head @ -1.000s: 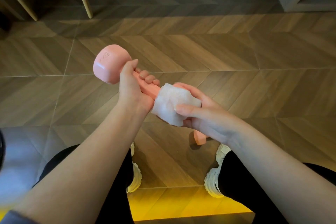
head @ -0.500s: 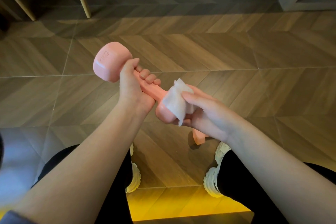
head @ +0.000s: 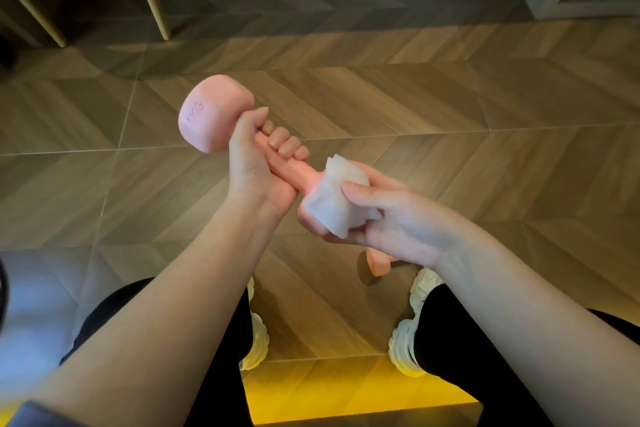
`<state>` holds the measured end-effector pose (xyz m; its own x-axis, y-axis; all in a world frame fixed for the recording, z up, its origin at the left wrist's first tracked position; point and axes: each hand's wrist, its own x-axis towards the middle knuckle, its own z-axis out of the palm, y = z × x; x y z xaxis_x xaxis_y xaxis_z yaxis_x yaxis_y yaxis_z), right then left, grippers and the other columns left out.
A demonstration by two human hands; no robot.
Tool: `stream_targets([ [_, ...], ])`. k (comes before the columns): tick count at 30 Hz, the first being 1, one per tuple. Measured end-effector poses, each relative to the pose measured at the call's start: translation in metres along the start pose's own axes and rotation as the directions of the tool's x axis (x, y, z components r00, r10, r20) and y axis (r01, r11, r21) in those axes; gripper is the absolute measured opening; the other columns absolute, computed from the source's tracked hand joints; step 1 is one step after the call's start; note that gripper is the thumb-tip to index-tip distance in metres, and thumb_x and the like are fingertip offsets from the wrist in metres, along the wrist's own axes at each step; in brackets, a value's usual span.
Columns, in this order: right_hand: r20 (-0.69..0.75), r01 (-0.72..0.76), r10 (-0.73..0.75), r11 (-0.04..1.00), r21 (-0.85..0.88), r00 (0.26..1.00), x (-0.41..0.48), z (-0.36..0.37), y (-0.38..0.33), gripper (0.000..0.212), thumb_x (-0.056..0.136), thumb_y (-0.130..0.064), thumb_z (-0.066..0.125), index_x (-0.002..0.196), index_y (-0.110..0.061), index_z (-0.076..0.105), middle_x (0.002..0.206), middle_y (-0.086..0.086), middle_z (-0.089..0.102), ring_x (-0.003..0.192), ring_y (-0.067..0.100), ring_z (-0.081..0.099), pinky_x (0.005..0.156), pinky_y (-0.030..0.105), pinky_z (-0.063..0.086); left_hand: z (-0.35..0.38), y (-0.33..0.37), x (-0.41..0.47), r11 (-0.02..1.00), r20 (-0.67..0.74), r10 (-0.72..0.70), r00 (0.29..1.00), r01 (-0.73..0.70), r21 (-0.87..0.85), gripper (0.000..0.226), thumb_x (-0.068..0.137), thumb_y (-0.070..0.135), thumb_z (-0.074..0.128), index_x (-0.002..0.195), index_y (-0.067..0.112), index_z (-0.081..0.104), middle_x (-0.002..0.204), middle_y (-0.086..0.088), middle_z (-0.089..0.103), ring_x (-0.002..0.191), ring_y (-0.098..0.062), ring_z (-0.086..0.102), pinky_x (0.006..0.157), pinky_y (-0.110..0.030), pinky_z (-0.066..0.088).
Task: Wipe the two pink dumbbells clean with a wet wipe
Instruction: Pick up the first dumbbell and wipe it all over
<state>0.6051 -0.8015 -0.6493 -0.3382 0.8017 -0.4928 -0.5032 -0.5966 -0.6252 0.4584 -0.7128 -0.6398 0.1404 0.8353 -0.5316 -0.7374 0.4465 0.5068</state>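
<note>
Our left hand [head: 258, 170] grips the smooth pink dumbbell's [head: 214, 113] handle; beyond that grip, our right hand [head: 391, 222] clasps a crumpled white wet wipe [head: 334, 204] round its near head.

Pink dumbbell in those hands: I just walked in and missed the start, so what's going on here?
A person is cleaning a pink dumbbell held above the wooden floor. The left hand grips its handle just below the far head, while the right hand holds a white wet wipe around the near head. A second pink dumbbell lies on the floor beneath the right hand, mostly hidden, near a white shoe.
</note>
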Motion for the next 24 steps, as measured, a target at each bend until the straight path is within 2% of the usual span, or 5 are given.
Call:
stream_targets([
  [6, -0.243, 0.073, -0.162, 0.938, -0.338, 0.956, 0.003, 0.011, 0.017, 0.057, 0.065, -0.024, 0.086, 0.114, -0.04, 0.06, 0.121, 0.002, 0.061, 0.105, 0.024, 0.067, 0.084, 0.042, 0.06, -0.005, -0.008, 0.0, 0.997, -0.081, -0.03, 0.996, 0.035, 0.069, 0.03, 0.091, 0.017, 0.06, 0.067, 0.02, 0.042, 0.049, 0.008, 0.037, 0.04, -0.007, 0.037, 0.046, -0.021, 0.038],
  [12, -0.131, 0.071, -0.106, 0.966, -0.248, 0.986, 0.001, 0.003, 0.009, 0.027, 0.092, -0.03, 0.065, 0.119, -0.037, 0.063, 0.121, -0.003, 0.067, 0.103, 0.019, 0.068, 0.075, 0.033, 0.057, -0.004, -0.004, 0.002, 0.998, -0.1, -0.014, 0.995, 0.02, 0.059, 0.034, 0.092, 0.02, 0.057, 0.064, 0.019, 0.037, 0.048, 0.007, 0.029, 0.038, -0.009, 0.029, 0.042, -0.022, 0.033],
  [18, -0.081, 0.072, -0.082, 0.99, -0.124, 0.993, 0.001, 0.002, 0.011, 0.045, 0.083, -0.021, 0.073, 0.125, -0.031, 0.064, 0.128, 0.004, 0.063, 0.106, 0.022, 0.064, 0.078, 0.038, 0.057, -0.008, 0.002, 0.001, 0.999, -0.077, -0.005, 0.997, 0.009, 0.045, 0.033, 0.092, 0.019, 0.053, 0.064, 0.02, 0.035, 0.048, 0.008, 0.025, 0.039, -0.01, 0.027, 0.043, -0.023, 0.031],
  [21, -0.17, 0.067, -0.086, 0.991, -0.119, 0.982, 0.007, 0.008, 0.016, 0.045, 0.078, -0.034, 0.076, 0.122, -0.027, 0.065, 0.123, 0.008, 0.067, 0.098, 0.021, 0.067, 0.08, 0.047, 0.057, -0.008, 0.003, 0.0, 0.995, -0.031, 0.005, 1.0, -0.002, 0.095, 0.034, 0.092, 0.018, 0.051, 0.062, 0.021, 0.034, 0.047, 0.008, 0.023, 0.039, -0.01, 0.024, 0.042, -0.023, 0.03],
  [24, -0.156, -0.104, 0.086, 0.989, -0.106, 0.984, 0.008, 0.009, 0.015, 0.055, 0.075, -0.052, 0.068, 0.122, -0.023, 0.064, 0.117, 0.017, 0.068, 0.099, 0.035, 0.066, 0.091, 0.056, 0.053, -0.006, 0.001, -0.001, 0.986, 0.023, 0.019, 1.0, -0.022, 0.163, 0.035, 0.092, 0.017, 0.047, 0.061, 0.021, 0.033, 0.046, 0.007, 0.022, 0.038, -0.011, 0.022, 0.042, -0.022, 0.029],
])
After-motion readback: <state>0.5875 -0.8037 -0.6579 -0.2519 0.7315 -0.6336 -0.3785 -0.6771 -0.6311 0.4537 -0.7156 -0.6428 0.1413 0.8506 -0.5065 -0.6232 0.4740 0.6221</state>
